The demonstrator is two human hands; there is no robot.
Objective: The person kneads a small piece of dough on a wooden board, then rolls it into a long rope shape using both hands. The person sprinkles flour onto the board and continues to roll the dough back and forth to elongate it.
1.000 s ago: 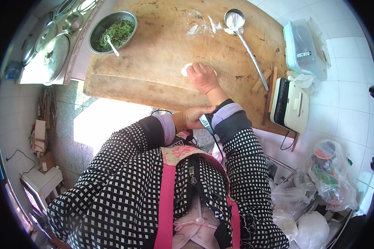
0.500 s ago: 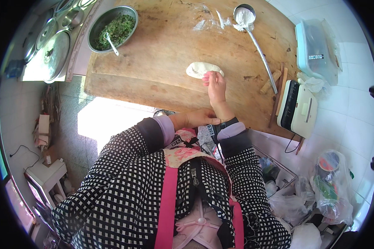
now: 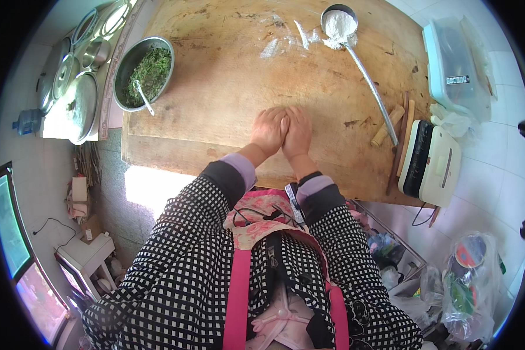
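My left hand (image 3: 268,130) and my right hand (image 3: 298,132) are side by side on the wooden work surface (image 3: 210,116), thumbs touching and fingers curved downward. Both cover the spot where a pale lump of dough lay, so the dough is hidden beneath them. My forearms reach straight forward in checked sleeves. Beyond my hands, smears of white flour (image 3: 302,36) mark the wood. A long-handled metal ladle (image 3: 368,83) lies at the far right, its cup filled with flour (image 3: 339,26).
At the far left stands a metal bowl (image 3: 120,84) of chopped greens (image 3: 150,73) with a white spoon (image 3: 144,98). Along the right edge are a short wooden rolling pin (image 3: 387,126), a cream-and-black appliance (image 3: 434,163) and a pale blue plastic box (image 3: 452,70). Pots (image 3: 83,108) sit further left.
My left hand has moved from my right wrist onto the dough beside my right hand. My right hand has spread over the dough, which is now covered. The view has shifted slightly.
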